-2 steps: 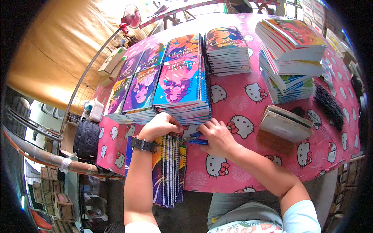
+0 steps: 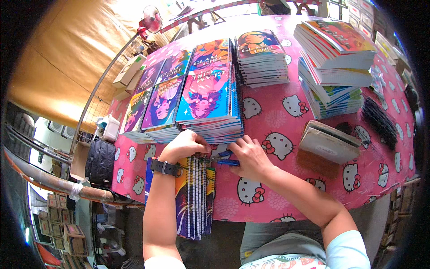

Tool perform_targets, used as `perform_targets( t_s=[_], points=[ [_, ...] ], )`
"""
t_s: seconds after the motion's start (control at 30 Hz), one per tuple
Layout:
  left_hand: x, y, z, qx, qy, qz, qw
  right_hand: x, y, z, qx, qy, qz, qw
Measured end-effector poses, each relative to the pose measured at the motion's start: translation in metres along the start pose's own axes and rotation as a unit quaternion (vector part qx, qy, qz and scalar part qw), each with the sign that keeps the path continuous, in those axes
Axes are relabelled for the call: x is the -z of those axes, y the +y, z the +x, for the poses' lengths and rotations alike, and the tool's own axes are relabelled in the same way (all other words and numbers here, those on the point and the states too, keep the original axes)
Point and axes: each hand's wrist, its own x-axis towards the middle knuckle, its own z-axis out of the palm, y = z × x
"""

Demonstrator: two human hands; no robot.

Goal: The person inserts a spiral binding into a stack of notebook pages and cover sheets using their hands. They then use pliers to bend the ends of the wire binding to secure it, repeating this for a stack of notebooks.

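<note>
Pliers (image 2: 228,162): glossy plastic grips, metal tips. Notebooks (image 2: 197,199) left of pliers: glossy covers; coils (image 2: 198,179) shiny, metal or plastic unclear. Notebook stacks (image 2: 204,98) beyond pliers: slick covers, matt paper edges. Tablecloth (image 2: 268,119) around pliers: smooth, faintly shiny, plastic-looking. Block (image 2: 329,145) right of pliers: matt, worn, card-like face. Bag (image 2: 99,161) far left of pliers: matt, cloth-like.

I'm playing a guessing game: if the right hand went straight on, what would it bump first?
Probably the notebook pile with the pink and blue cover, up and left from the right hand. The left hand is close; depth is hard to judge.
</note>
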Motion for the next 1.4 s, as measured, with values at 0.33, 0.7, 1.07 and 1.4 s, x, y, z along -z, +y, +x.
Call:
perform_targets(
  t_s=[0.33, 0.7, 1.07, 1.4],
  points=[
    [-0.002, 0.008, -0.004, 0.017, 0.0, -0.022, 1.0, -0.007, 0.002, 0.004, 0.007, -0.007, -0.023, 1.0],
    [-0.006, 0.022, -0.007, 0.004, 0.014, 0.082, 0.996, -0.016, 0.008, 0.002, 0.001, -0.007, 0.019, 1.0],
    [-0.005, 0.031, -0.01, 0.036, 0.013, 0.07, 0.997, -0.007, -0.001, 0.002, 0.02, -0.004, 0.006, 1.0],
    [-0.005, 0.024, -0.008, 0.037, 0.006, 0.035, 0.999, -0.003, -0.005, 0.004, 0.047, 0.006, -0.006, 0.999]
  ],
)
